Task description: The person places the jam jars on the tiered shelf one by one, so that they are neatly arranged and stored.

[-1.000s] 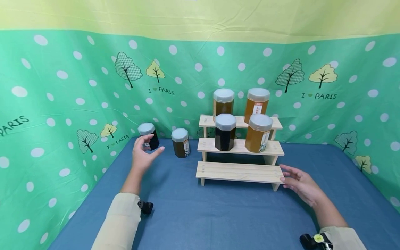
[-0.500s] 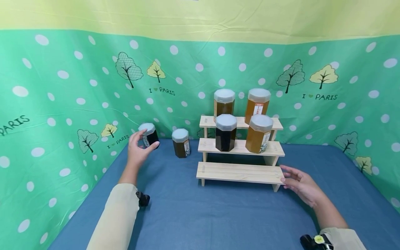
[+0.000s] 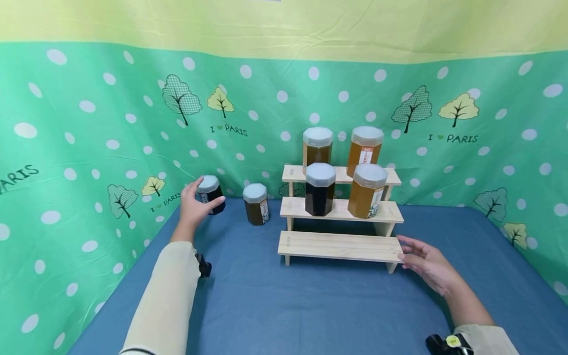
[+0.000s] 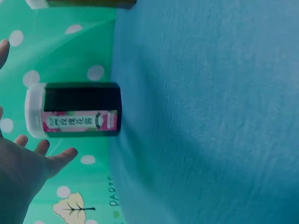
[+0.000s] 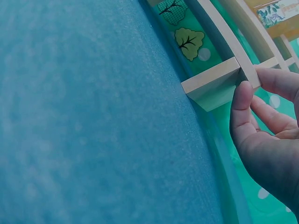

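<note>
A dark jar [image 3: 211,194] with a white lid and a pink label [image 4: 79,121] stands upright on the blue cloth at the far left. My left hand [image 3: 195,212] is beside it, thumb and fingers spread around the jar's near side; in the left wrist view the fingers lie apart from its body. At the right, my right hand [image 3: 428,264] pinches the end of the lowest step of a three-step wooden stand [image 3: 337,245] between thumb and fingers [image 5: 241,100]. The wrist view of that hand shows the thumb right at the board's edge.
A brown jar [image 3: 256,204] stands right of the dark one. On the middle step are a dark jar [image 3: 320,190] and an amber jar [image 3: 368,191]; two more, a brown jar [image 3: 317,148] and an orange jar [image 3: 365,149], stand on top. A green patterned curtain [image 3: 266,98] hangs behind.
My left hand has moved left and slightly forward, from in front of the dark jar to its left side. My right hand stays at the stand's end.
</note>
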The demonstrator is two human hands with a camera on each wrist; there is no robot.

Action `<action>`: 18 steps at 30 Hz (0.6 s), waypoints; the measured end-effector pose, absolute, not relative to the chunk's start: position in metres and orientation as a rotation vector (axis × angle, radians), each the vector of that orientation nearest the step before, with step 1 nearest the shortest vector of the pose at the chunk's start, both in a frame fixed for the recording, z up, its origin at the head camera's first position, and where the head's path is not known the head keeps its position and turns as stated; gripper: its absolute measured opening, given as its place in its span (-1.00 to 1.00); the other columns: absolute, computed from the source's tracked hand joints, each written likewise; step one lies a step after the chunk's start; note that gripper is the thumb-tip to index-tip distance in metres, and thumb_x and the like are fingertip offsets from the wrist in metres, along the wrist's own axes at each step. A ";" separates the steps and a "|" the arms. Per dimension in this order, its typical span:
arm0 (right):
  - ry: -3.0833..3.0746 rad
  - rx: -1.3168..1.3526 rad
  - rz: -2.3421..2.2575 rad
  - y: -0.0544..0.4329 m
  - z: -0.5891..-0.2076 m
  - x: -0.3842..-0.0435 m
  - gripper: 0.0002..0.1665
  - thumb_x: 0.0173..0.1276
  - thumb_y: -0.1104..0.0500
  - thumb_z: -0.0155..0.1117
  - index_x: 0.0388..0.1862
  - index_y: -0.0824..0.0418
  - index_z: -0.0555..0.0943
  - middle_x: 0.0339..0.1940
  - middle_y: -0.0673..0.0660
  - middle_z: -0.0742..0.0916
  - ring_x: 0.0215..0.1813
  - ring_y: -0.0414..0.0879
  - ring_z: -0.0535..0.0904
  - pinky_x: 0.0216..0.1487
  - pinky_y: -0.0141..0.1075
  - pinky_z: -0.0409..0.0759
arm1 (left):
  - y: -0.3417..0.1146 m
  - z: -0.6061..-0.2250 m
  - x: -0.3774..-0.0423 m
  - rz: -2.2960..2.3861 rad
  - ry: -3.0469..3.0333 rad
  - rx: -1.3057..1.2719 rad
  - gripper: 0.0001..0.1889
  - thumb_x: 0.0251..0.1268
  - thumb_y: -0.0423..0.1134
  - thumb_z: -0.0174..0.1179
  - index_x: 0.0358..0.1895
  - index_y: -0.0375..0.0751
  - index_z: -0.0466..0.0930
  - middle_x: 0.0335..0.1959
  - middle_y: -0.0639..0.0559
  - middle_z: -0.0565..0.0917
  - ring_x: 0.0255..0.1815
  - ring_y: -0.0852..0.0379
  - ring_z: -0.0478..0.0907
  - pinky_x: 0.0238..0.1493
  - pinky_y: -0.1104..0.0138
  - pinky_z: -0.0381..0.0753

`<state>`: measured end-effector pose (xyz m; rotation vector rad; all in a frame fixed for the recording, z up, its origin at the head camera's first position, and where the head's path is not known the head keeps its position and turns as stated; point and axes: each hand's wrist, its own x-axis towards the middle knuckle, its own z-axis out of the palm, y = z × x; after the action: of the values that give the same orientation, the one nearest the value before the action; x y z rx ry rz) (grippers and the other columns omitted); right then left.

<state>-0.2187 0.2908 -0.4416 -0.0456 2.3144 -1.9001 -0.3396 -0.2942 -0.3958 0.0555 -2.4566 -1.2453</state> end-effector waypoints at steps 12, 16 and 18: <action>2.324 -0.062 -1.882 0.293 -0.440 -0.219 -0.14 0.42 0.19 0.24 0.52 0.43 0.05 0.18 0.28 0.46 -0.07 -0.20 0.58 -0.08 -0.28 0.62 | -0.290 -0.387 -0.361 -1.251 -2.426 0.175 0.00 0.09 0.06 0.43 0.55 -0.05 0.06 0.50 -0.28 0.04 0.45 -0.23 0.07 0.35 -0.10 0.21; 2.318 -0.066 -1.882 0.292 -0.440 -0.219 -0.14 0.42 0.20 0.24 0.52 0.44 0.04 0.12 0.19 0.49 -0.07 -0.20 0.58 -0.08 -0.27 0.62 | -0.289 -0.384 -0.365 -1.257 -2.433 0.217 0.01 0.11 0.04 0.42 0.56 -0.07 0.01 0.50 -0.29 0.04 0.45 -0.24 0.08 0.35 -0.08 0.21; 2.314 -0.063 -1.884 0.291 -0.440 -0.220 -0.14 0.41 0.20 0.25 0.51 0.44 0.04 0.11 0.17 0.50 -0.07 -0.20 0.59 -0.08 -0.27 0.62 | -0.289 -0.384 -0.367 -1.255 -2.442 0.234 0.00 0.13 0.02 0.41 0.56 -0.10 -0.01 0.50 -0.28 0.06 0.45 -0.24 0.09 0.35 -0.07 0.22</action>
<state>-0.2196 0.2914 -0.4399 -0.0632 2.3145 -1.8841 -0.3668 -0.2890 -0.3835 0.2342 -2.4422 -1.2551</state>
